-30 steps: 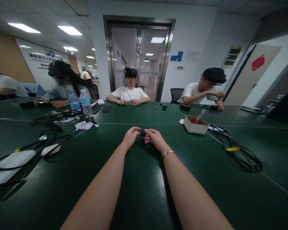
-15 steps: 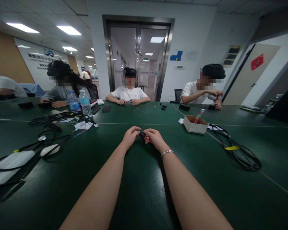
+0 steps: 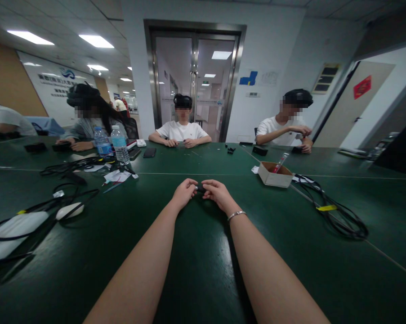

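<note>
Two-handed, holding a small dark piece [image 3: 199,189] narrowly pinched between left hand [image 3: 184,193] and right hand [image 3: 216,192], over the green table [image 3: 203,261], seemingly at a step of fine finger work, next calling for a steady, careful grip.

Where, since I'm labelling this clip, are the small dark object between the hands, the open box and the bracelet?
Small dark object [image 3: 200,189]: head view, its visible dark middle.
Open box [image 3: 274,179]: head view, its pale front wall.
Bracelet [image 3: 237,214]: head view, its silvery band.
</note>
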Tool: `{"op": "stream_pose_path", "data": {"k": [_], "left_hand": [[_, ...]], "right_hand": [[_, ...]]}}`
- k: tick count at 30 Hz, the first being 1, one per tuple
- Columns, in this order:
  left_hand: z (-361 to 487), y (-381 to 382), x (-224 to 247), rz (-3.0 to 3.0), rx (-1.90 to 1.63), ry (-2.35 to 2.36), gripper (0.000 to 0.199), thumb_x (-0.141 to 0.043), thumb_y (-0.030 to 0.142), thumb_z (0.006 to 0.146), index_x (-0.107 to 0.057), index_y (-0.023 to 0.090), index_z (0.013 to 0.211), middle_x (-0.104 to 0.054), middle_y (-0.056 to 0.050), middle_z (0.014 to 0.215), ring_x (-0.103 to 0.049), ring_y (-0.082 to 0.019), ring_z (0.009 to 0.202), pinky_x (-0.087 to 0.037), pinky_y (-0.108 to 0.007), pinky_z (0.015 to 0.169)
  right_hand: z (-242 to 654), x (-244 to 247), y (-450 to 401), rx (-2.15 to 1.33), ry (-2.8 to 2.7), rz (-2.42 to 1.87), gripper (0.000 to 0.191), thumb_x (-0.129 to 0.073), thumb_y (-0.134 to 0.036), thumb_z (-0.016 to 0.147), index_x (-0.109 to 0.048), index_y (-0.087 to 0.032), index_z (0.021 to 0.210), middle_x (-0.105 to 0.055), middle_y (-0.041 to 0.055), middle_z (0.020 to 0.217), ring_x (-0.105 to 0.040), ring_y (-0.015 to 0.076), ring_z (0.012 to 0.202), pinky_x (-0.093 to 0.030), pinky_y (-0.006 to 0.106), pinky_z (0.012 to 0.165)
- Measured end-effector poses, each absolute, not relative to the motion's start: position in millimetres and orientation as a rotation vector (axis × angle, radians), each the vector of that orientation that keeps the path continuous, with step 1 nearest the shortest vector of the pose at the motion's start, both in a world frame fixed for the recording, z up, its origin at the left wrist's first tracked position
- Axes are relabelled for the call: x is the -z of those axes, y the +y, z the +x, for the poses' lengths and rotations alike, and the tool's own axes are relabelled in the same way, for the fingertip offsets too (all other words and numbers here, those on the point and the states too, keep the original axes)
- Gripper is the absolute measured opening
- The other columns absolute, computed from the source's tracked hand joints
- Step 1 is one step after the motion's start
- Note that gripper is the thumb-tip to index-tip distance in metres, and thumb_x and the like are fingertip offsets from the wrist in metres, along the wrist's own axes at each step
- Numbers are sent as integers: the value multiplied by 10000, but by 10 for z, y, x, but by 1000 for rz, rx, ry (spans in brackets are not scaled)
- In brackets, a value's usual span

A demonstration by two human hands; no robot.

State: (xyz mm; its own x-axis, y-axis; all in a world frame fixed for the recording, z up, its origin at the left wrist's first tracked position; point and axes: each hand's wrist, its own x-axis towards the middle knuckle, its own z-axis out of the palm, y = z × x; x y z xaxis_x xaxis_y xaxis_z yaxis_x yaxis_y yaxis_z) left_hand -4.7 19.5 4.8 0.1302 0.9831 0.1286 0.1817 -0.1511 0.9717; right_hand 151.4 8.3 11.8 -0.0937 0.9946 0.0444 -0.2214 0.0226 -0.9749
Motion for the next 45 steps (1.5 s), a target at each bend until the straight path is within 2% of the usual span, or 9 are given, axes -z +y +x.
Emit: {"op": "stream_pose_path", "data": {"k": [9,15,23,31,39,45], "left_hand": [[-100,218,69,1735,-1178,1129,228,-559,135,767,-591,182,988,-651,-51,898,-624,-147,783,-502,-229,601],[-110,200,20,1835,-1271,1124,211,-609,77,729,-627,183,912,-668,-44,913,-634,-147,849,-508,-309,832],[-84,92,-119,1967,-1321,1196,235,-578,55,718,-622,212,887,-669,-17,876,-626,-157,829,-495,-274,739],[-23,-48,-254,2105,-1357,1252,320,-561,53,722,-619,254,965,-673,-22,944,-609,-204,914,-443,-324,829],[15,-79,-292,2221,-1272,1218,294,-555,42,717,-642,242,913,-664,-35,943,-587,-216,936,-421,-347,901],[12,-23,-229,2093,-1388,1199,241,-596,59,709,-627,231,875,-659,-19,905,-608,-180,868,-455,-306,822]], "right_hand": [[1517,-110,83,-1348,-1093,-970,194,-651,-19,720,-645,-123,885,-609,5,609,-577,88,476,-564,198,501],[1507,-114,83,-1336,-1052,-986,226,-616,10,739,-635,-124,919,-593,-1,611,-589,94,488,-576,207,511],[1511,-115,81,-1332,-1035,-982,243,-586,-5,763,-617,-106,982,-600,2,624,-560,83,470,-586,226,525],[1526,-117,94,-1317,-955,-952,222,-626,-11,745,-644,-142,925,-530,-41,546,-457,61,406,-591,250,498],[1536,-113,102,-1310,-897,-954,173,-681,-59,736,-634,-155,873,-544,-36,574,-453,53,408,-595,251,520],[1508,-130,98,-1307,-914,-976,55,-652,-151,821,-605,-140,847,-571,-20,607,-466,52,392,-597,275,537]]}}
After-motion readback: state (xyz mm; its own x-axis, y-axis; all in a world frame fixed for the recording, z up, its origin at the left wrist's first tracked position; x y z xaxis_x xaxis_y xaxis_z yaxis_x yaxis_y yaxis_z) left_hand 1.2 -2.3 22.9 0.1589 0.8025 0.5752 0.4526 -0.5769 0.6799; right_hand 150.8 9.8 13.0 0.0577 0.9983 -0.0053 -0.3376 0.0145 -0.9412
